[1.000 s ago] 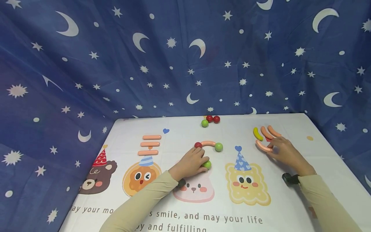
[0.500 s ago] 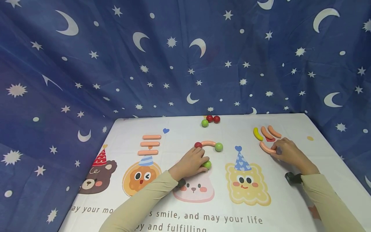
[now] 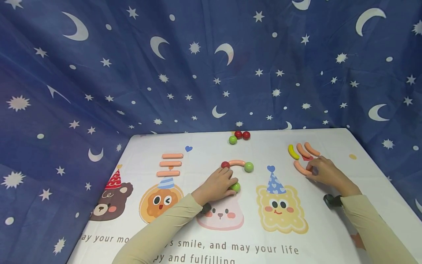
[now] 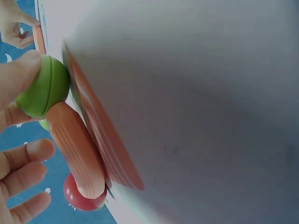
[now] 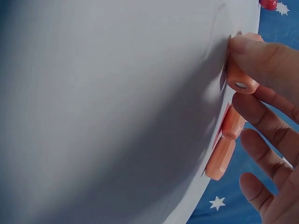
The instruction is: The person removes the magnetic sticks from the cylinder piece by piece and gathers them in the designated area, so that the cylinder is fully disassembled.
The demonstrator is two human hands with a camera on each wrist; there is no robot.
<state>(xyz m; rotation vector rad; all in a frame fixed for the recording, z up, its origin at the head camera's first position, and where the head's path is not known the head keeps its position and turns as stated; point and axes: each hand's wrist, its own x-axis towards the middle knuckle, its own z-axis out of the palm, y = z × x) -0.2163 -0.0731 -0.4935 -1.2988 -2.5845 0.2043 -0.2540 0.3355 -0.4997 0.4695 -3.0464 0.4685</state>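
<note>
My left hand (image 3: pixel 217 185) pinches a green ball (image 4: pixel 46 86) between thumb and finger, low over the white cloth. From that ball an orange stick (image 4: pixel 77 147) runs to a red ball (image 4: pixel 84 196); the hand covers this stick in the head view. Beyond, a curved orange stick (image 3: pixel 236 162) spans the red ball (image 3: pixel 225 165) and a second green ball (image 3: pixel 248 167). My right hand (image 3: pixel 326 175) pinches one end of another curved orange stick (image 3: pixel 300 168), whose end shows a small silvery disc in the right wrist view. Its other fingers are spread.
Beside the right hand lie a yellow curved stick (image 3: pixel 293 152) and two orange curved sticks (image 3: pixel 303 150). Three straight orange sticks (image 3: pixel 170 164) lie at left. A green ball (image 3: pixel 233 139) and two red balls (image 3: pixel 246 135) sit at the back edge, before a blue curtain (image 3: pixel 197 73).
My right hand has drawn its curved stick rightward and slightly nearer, apart from the yellow stick, then shifted a little back left. My left hand has stayed in place.
</note>
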